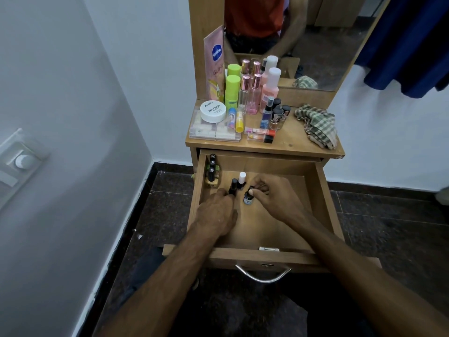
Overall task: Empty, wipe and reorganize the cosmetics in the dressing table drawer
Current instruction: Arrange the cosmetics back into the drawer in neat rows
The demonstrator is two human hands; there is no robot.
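Observation:
The wooden drawer (318, 198) stands pulled open below the dressing table top. Both my hands are inside it. My left hand (216, 215) grips a black-capped nail polish bottle (233, 186) with its fingertips. My right hand (274, 198) pinches the black cap of a small silver-blue polish bottle (247, 198). A white-capped bottle (242, 179) stands just behind these two. Three black-capped bottles (212, 172) line the drawer's far left corner. Most of the drawer floor is bare wood.
The table top (291, 142) holds many cosmetics: a white nail polish remover jar (213, 112), green tubes (232, 90), pink bottles (269, 90), lip products (260, 135), a clear plastic box (206, 132), a Vaseline sachet (215, 59). A checked cloth (318, 124) lies at right. The mirror (303, 32) rises behind.

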